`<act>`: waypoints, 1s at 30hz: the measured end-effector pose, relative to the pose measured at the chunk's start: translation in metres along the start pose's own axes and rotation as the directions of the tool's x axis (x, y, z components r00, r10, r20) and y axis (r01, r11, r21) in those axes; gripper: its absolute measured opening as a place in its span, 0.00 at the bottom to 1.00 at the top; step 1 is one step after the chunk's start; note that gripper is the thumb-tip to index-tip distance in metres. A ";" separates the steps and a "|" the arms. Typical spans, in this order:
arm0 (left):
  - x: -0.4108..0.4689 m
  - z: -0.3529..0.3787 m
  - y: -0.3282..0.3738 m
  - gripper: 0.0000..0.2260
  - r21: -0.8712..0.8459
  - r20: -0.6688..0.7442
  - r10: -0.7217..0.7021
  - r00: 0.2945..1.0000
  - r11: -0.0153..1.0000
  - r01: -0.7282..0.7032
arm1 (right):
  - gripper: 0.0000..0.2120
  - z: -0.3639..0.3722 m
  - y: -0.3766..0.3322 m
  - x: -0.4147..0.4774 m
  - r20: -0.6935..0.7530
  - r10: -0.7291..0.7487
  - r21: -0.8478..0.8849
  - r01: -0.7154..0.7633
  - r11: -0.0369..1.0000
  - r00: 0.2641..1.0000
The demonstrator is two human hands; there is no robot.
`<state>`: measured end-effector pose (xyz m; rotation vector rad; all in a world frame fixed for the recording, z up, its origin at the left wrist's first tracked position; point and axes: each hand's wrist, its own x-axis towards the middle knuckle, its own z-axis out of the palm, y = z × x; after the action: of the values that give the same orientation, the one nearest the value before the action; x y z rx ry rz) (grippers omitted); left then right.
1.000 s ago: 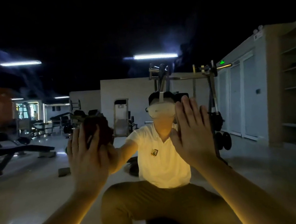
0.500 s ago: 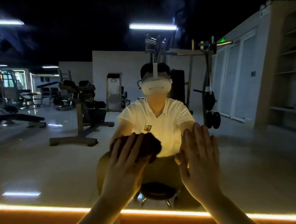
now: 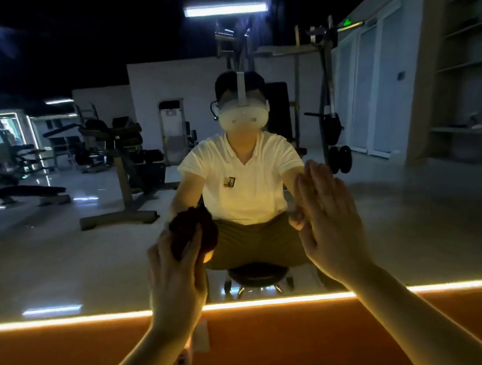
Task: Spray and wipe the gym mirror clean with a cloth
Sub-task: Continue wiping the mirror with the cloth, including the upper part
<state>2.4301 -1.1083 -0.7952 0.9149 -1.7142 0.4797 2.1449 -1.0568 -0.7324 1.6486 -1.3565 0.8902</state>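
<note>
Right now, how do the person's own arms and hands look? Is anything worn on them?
Both forearms are bare: no sleeve, glove, watch or ring shows on the left hand or the right hand. The reflection in the mirror shows a white short-sleeved polo shirt, its sleeves ending above the elbows.

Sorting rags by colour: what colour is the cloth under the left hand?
The cloth looks dark reddish-brown in this dim light; the head view shows it best.
</note>
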 end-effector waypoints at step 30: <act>-0.017 0.108 0.155 0.27 -0.069 0.234 0.493 0.838 0.868 -0.492 | 0.33 -0.037 0.086 0.000 -0.045 0.179 0.012 -0.178 0.984 0.983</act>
<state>2.2452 -1.0829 -0.8284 0.5282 -2.1909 0.7219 2.0591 -1.0319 -0.7035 1.5203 -1.4883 1.0315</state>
